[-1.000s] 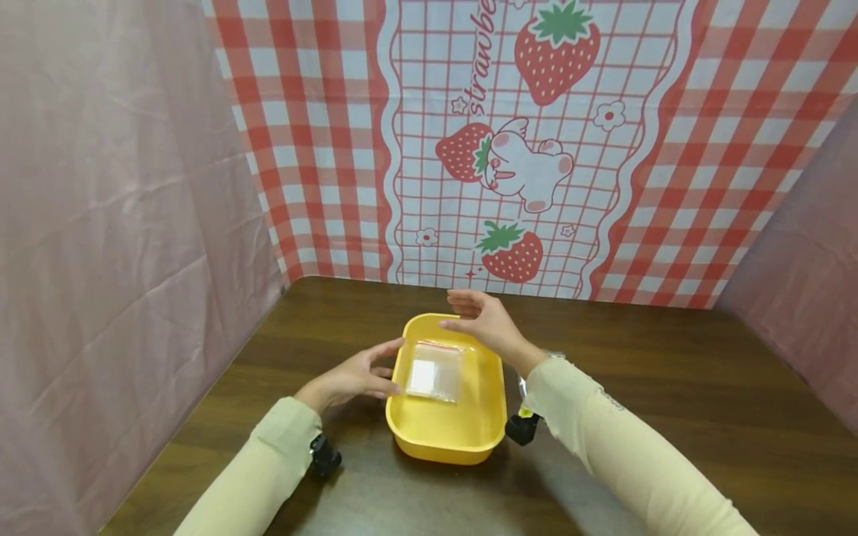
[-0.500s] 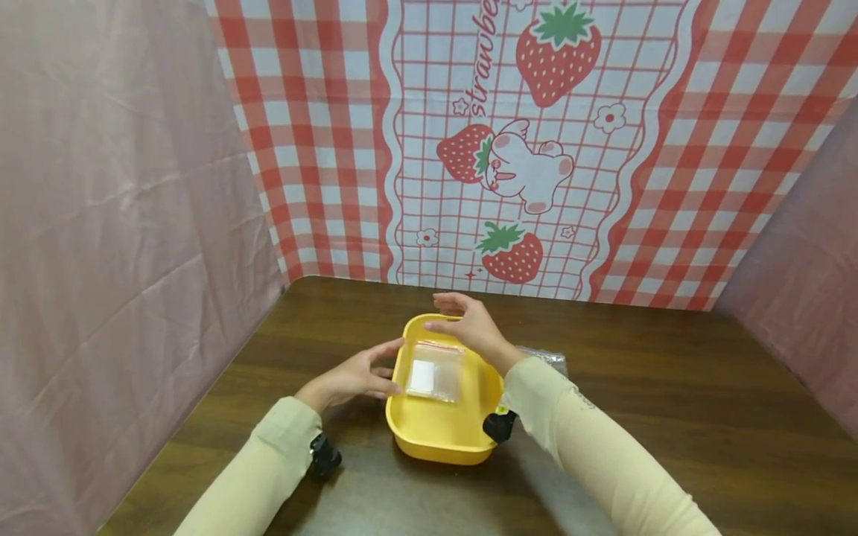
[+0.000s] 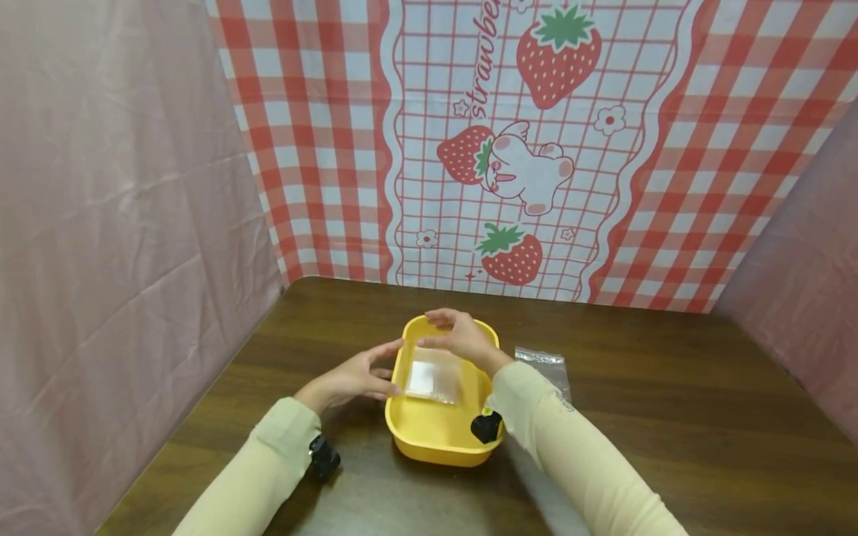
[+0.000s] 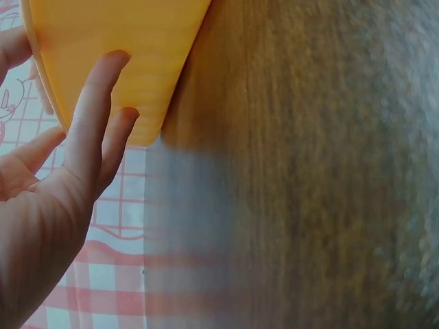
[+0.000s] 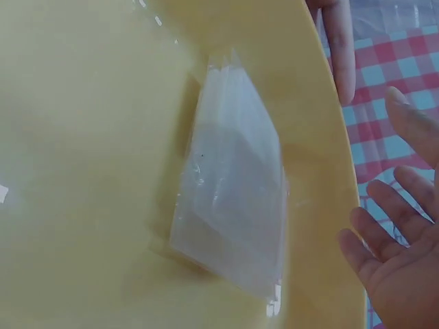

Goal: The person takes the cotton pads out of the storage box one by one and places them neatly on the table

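Observation:
A yellow plastic basin (image 3: 429,434) stands on the table in the head view. Inside it lies a flat, clear zip bag (image 3: 434,378) with a white patch; the right wrist view shows the bag (image 5: 230,164) close up. My left hand (image 3: 354,378) rests at the basin's left side, its fingers spread. In the left wrist view those fingers (image 4: 89,120) lie along the yellow outer wall (image 4: 147,41). Over the basin's far part hovers my right hand (image 3: 461,339), which holds nothing. Its fingers (image 5: 392,205) are loosely bent and apart from the bag.
Another clear plastic bag (image 3: 546,365) lies on the wooden table (image 3: 670,402), right of the basin and partly behind the right sleeve. A red-and-white strawberry cloth (image 3: 523,171) hangs at the back. Pink curtains (image 3: 134,223) flank both sides.
My right hand has moved left and nearer over the basin, dropping closer to the bag. Its sleeve has uncovered the plastic bag on the right. The left hand has stayed in place.

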`<move>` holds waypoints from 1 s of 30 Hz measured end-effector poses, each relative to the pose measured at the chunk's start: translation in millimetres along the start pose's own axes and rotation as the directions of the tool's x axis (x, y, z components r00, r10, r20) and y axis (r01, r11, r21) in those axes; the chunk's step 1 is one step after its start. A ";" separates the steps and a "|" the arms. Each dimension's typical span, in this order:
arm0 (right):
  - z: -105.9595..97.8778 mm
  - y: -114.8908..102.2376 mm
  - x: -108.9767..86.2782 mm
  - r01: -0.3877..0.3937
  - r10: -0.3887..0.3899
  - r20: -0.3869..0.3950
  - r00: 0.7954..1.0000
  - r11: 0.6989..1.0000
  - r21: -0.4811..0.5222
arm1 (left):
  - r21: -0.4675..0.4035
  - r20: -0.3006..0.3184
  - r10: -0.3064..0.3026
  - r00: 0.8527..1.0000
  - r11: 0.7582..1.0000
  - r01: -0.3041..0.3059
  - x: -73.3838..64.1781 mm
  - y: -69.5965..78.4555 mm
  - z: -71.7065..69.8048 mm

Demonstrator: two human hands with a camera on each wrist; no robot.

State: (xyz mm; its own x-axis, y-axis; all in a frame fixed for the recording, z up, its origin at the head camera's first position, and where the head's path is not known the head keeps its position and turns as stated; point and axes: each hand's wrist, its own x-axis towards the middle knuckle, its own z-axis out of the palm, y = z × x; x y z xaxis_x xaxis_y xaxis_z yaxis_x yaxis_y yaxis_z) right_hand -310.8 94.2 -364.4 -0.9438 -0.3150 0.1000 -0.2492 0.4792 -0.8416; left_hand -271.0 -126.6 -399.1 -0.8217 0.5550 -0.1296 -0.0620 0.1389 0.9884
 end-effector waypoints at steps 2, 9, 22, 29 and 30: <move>1.5 2.1 0.3 -0.003 0.004 0.021 1.000 1.000 -0.021 | 0.004 0.000 -0.001 1.000 1.000 0.001 -0.3 0.2 -0.5; 6.7 9.1 -1.8 0.008 -0.003 0.121 0.993 0.999 -0.037 | -0.008 0.014 0.011 1.000 1.000 -0.011 -0.1 -0.1 -1.2; 10.5 15.7 -2.9 0.013 0.060 0.358 0.932 0.980 -0.198 | -0.002 0.017 0.020 1.000 1.000 -0.020 -0.4 0.7 0.4; 8.7 15.8 -6.7 0.007 0.099 0.416 0.904 0.969 -0.247 | -0.013 0.031 0.028 0.999 1.000 -0.028 -0.1 -0.5 -0.2; 8.6 15.7 -7.1 0.007 0.098 0.418 0.903 0.970 -0.243 | -0.016 0.032 0.026 0.999 1.000 -0.026 0.1 -0.6 -0.2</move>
State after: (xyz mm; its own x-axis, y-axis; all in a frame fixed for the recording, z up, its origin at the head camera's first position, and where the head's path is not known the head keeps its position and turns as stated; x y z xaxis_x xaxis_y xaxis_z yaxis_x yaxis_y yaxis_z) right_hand -306.2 96.9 -382.9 -0.7862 -0.5797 -0.2140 -0.3009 0.6616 -0.6869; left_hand -271.2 -126.8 -399.7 -0.8044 0.5846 -0.1060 -0.0501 0.1110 0.9926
